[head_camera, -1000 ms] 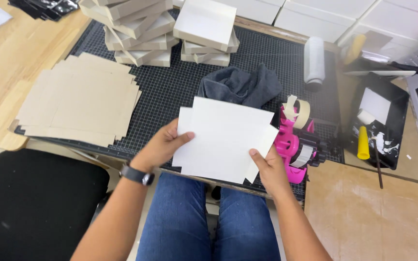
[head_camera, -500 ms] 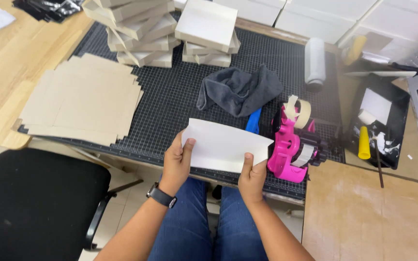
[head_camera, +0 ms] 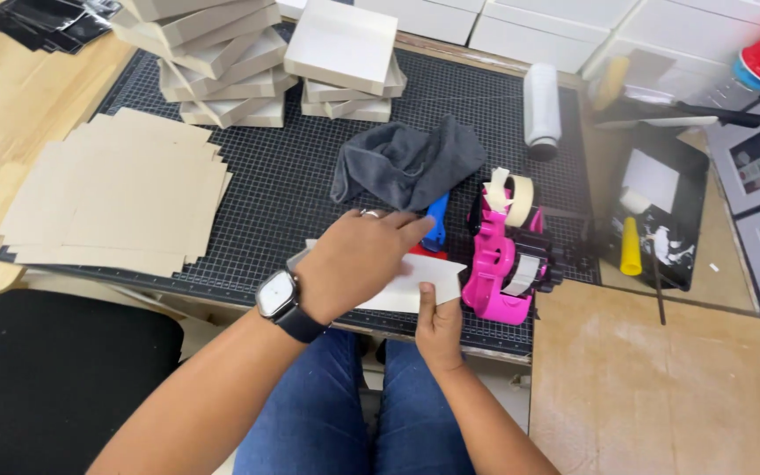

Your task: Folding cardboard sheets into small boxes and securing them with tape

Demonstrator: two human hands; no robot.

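Folded white card sheet (head_camera: 415, 283) at near edge of black gridded cutting mat (head_camera: 292, 185). Left hand (head_camera: 358, 259) pressed flat on top. Right hand (head_camera: 439, 324) pinching lower edge. Pink tape dispenser (head_camera: 499, 264) just right; bare mat left.

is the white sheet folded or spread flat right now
Folded: the white sheet shows a doubled edge under the left hand, right hand pinching it.

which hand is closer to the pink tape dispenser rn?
Right. The right hand grips the white folded sheet's near edge, just left of the pink tape dispenser's base. The left hand presses on the sheet further left.
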